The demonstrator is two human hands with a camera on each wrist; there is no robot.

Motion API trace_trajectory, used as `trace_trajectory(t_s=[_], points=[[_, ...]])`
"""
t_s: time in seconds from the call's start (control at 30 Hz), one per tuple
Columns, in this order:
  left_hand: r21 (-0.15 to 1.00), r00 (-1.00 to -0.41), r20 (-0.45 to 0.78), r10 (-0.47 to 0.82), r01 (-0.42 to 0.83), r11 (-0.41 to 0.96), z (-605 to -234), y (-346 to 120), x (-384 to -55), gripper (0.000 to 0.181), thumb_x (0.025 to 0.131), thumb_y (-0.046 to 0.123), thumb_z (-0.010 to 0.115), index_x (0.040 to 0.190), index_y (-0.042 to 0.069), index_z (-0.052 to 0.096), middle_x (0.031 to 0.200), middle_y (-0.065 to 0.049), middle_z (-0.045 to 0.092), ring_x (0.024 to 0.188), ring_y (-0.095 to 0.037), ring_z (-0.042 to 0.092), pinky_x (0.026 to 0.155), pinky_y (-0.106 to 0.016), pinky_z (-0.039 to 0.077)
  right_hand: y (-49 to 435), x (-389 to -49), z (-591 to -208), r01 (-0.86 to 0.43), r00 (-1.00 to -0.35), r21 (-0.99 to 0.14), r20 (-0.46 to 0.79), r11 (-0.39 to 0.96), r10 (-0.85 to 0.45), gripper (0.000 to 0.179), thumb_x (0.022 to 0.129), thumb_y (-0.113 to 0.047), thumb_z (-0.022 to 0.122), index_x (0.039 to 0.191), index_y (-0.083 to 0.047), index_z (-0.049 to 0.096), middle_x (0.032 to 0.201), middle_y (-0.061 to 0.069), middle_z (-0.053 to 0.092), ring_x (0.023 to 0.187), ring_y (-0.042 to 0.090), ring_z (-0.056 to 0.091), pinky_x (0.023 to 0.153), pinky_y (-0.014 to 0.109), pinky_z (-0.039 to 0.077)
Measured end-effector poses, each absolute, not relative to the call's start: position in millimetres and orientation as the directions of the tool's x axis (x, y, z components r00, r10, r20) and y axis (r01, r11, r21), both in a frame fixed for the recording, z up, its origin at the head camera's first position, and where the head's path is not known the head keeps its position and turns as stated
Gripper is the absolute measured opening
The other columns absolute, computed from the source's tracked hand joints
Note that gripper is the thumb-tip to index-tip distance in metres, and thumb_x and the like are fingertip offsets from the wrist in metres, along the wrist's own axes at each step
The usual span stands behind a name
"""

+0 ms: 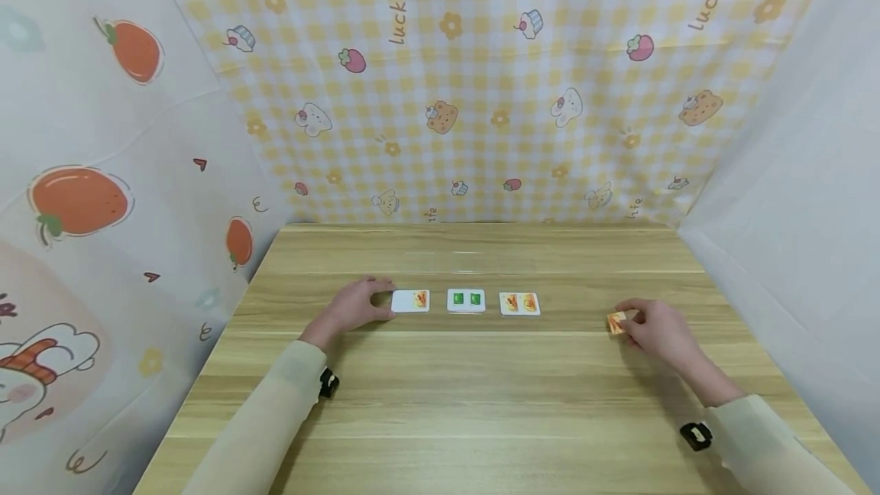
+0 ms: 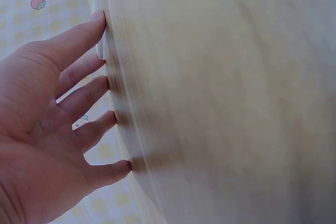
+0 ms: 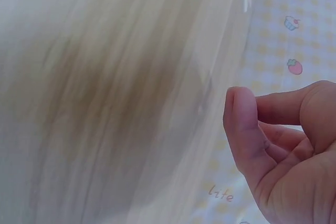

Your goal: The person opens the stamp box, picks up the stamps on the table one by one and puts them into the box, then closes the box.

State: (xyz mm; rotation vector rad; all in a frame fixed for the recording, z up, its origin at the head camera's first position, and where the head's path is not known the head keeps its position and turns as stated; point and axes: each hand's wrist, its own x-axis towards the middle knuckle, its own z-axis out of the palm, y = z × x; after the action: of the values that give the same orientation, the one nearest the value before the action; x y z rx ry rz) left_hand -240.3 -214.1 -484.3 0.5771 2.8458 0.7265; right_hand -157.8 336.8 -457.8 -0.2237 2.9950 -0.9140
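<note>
Three white cards lie in a row on the wooden table. The left card (image 1: 404,302) has one orange food picture on its right half; the middle card (image 1: 466,300) shows two green squares, and the right card (image 1: 519,304) two orange food pictures. My left hand (image 1: 356,303) is at the left card, thumb and index fingertips right at its left corners. Spread fingers (image 2: 86,100) of that hand rest their tips on the tabletop in the left wrist view. Between thumb and fingers, my right hand (image 1: 656,329) pinches a small orange picture tile (image 1: 616,322), hidden in the right wrist view.
The wooden table (image 1: 440,396) ends at a yellow checked cloth (image 1: 481,151) behind it. Printed white cloth (image 1: 137,174) hangs on the left and plain white cloth (image 1: 791,174) on the right. Faint clear strips (image 1: 467,253) lie behind the cards.
</note>
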Motion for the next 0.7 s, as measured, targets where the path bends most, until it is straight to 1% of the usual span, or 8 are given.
trace_trajectory(t_s=[0.1,0.2,0.37,0.53,0.7], points=[[0.484,-0.913,-0.044,0.405,0.335,0.808,-483.9,-213.5,-240.2,0.06,0.087,0.035,0.081,0.139,0.013,0.062,0.149,-0.012,0.051,0.136,-0.04,0.044,0.105,-0.058,0.037,332.5,-158.3,-455.1,-0.14,-0.989,-0.555,0.049,0.82,-0.136,0.03,0.094,-0.007,0.068,0.121,0.005,0.066,0.063,0.0,0.066,0.049,0.016,0.057,0.046,0.028,0.042],[0.48,-0.912,-0.038,0.409,0.342,0.808,-483.7,-213.4,-240.4,0.059,0.087,0.035,0.081,0.138,0.012,0.062,0.148,-0.012,0.052,0.135,-0.04,0.045,0.105,-0.058,0.038,328.3,-158.9,-452.4,-0.151,-0.988,-0.551,0.065,0.821,-0.138,0.03,0.094,-0.008,0.07,0.121,0.003,0.067,0.063,0.0,0.066,0.048,0.014,0.055,0.047,0.028,0.04],[0.487,-0.912,-0.041,0.407,0.338,0.806,-484.0,-212.8,-240.5,0.059,0.087,0.035,0.081,0.139,0.013,0.062,0.148,-0.011,0.052,0.134,-0.038,0.046,0.105,-0.058,0.038,321.8,-159.7,-450.2,-0.175,-0.985,-0.557,0.088,0.812,-0.151,0.031,0.093,-0.009,0.071,0.121,0.003,0.067,0.061,0.0,0.065,0.047,0.013,0.053,0.045,0.027,0.037],[0.492,-0.915,-0.046,0.402,0.33,0.806,-484.5,-213.0,-240.3,0.059,0.087,0.035,0.081,0.139,0.014,0.062,0.148,-0.01,0.052,0.133,-0.037,0.047,0.104,-0.057,0.039,314.8,-161.4,-447.3,-0.192,-0.981,-0.566,0.123,0.801,-0.149,0.03,0.092,-0.01,0.073,0.118,0.003,0.067,0.061,-0.001,0.064,0.047,0.014,0.054,0.045,0.027,0.036],[0.488,-0.914,-0.045,0.404,0.333,0.807,-484.8,-213.3,-240.2,0.059,0.087,0.035,0.081,0.139,0.014,0.062,0.148,-0.01,0.052,0.134,-0.038,0.047,0.104,-0.057,0.039,307.2,-164.2,-443.6,-0.206,-0.978,-0.564,0.154,0.8,-0.143,0.028,0.09,-0.01,0.075,0.115,0.0,0.069,0.059,-0.004,0.062,0.048,0.012,0.051,0.046,0.027,0.036]])
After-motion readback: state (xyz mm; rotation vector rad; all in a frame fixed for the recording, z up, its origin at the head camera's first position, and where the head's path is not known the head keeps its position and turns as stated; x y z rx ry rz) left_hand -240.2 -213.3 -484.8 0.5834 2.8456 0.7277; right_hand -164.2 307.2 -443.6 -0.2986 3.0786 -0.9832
